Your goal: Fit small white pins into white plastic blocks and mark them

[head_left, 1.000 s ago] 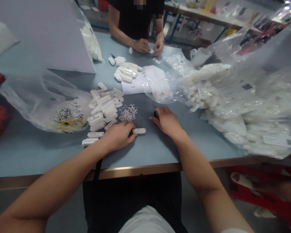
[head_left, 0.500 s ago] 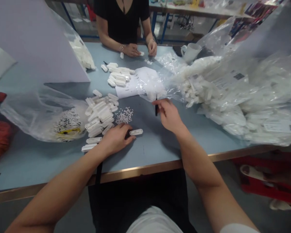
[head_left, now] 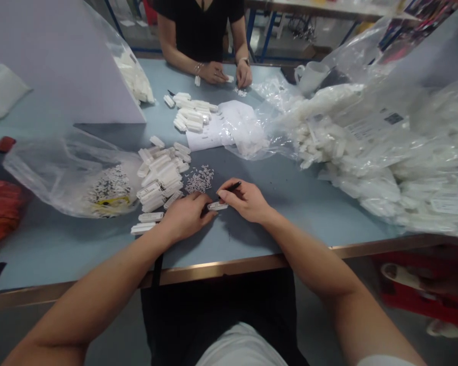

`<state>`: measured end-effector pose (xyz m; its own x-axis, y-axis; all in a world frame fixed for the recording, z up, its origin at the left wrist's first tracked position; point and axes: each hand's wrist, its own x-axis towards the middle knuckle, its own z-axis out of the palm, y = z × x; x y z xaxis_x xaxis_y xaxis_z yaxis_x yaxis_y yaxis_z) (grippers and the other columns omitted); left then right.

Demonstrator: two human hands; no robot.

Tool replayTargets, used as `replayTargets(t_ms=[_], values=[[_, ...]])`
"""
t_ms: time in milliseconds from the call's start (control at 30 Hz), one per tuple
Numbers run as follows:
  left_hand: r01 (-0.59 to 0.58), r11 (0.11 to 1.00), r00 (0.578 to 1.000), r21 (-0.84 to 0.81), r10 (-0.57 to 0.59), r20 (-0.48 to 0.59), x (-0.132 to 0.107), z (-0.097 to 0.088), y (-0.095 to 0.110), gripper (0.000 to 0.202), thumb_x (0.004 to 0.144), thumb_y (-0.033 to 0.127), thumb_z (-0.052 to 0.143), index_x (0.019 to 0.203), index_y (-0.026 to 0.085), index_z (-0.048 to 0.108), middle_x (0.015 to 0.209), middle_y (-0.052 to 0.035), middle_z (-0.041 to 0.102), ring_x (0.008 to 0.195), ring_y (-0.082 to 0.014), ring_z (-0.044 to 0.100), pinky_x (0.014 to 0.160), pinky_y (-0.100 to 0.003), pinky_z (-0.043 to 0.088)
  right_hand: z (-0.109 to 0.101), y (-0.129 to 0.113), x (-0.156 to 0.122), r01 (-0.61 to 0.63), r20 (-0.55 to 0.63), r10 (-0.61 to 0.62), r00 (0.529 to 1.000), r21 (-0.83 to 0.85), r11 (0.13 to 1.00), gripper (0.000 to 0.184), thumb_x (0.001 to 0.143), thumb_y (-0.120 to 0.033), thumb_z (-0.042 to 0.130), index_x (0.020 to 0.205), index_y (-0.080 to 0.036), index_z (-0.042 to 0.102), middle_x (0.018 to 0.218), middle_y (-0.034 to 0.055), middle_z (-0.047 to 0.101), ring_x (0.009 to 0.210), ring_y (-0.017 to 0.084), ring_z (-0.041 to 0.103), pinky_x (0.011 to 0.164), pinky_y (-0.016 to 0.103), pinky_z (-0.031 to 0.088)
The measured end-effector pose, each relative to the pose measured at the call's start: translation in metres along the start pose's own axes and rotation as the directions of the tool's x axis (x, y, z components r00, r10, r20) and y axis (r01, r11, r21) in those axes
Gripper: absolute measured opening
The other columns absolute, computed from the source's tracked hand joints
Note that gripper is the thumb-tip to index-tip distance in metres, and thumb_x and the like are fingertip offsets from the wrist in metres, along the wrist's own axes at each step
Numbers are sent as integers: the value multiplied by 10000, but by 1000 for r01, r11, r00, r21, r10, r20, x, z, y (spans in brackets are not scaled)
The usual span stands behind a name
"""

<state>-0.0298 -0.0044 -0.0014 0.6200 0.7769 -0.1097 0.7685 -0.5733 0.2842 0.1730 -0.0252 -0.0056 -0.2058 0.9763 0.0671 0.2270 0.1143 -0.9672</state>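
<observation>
My left hand (head_left: 187,216) rests on the blue-grey table with its fingertips curled round the left end of a small white plastic tag (head_left: 217,206). My right hand (head_left: 246,201) holds a black marker pen (head_left: 231,187), with its fingers just above the tag's right end. To the left lies a heap of similar white plastic pieces (head_left: 159,175), some with printed labels. Two loose pieces (head_left: 150,217) lie beside my left wrist. A small scatter of tiny white bits (head_left: 199,179) sits just above my hands.
A co-worker's hands (head_left: 229,75) work across the table among more white pieces (head_left: 189,113) and a paper sheet (head_left: 206,137). Large plastic bags of white pieces (head_left: 351,147) fill the right side. Another bag (head_left: 72,175) lies left, with the table's near edge (head_left: 221,269) below my arms.
My right hand has moved down and left, bringing the black pen close to the tag and my left hand. My left hand and the tag stay about where they were.
</observation>
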Motion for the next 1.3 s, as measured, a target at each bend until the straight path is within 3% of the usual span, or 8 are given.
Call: replayTargets(t_ms=[233, 800, 1300], values=[[16, 1000, 1000, 20, -16, 11, 0, 1, 2, 299, 911, 411, 515, 1052, 175, 632, 975, -89, 676, 843, -234, 657, 736, -340, 474, 4, 5, 1, -26, -32, 21, 999, -137, 990, 223, 887, -416, 564, 896, -196, 598, 681, -15, 667, 593, 112, 604, 582, 229, 446], [1, 1000, 1000, 27, -1, 28, -1, 0, 1, 291, 919, 409, 501, 1039, 174, 623, 953, -96, 673, 873, -247, 653, 763, -354, 476, 7, 3, 2, 3, -10, -6, 1000, -284, 959, 213, 893, -403, 542, 875, -204, 618, 688, -12, 666, 598, 115, 595, 591, 232, 420], [-3, 999, 1000, 55, 1, 22, 0, 3, 0, 292, 927, 420, 477, 1017, 176, 611, 956, -97, 674, 885, -250, 652, 753, -349, 477, 10, 5, 3, 189, 71, -176, 982, -454, 871, 191, 907, -338, 477, 884, -205, 613, 837, 31, 686, 755, 147, 620, 739, 265, 458]])
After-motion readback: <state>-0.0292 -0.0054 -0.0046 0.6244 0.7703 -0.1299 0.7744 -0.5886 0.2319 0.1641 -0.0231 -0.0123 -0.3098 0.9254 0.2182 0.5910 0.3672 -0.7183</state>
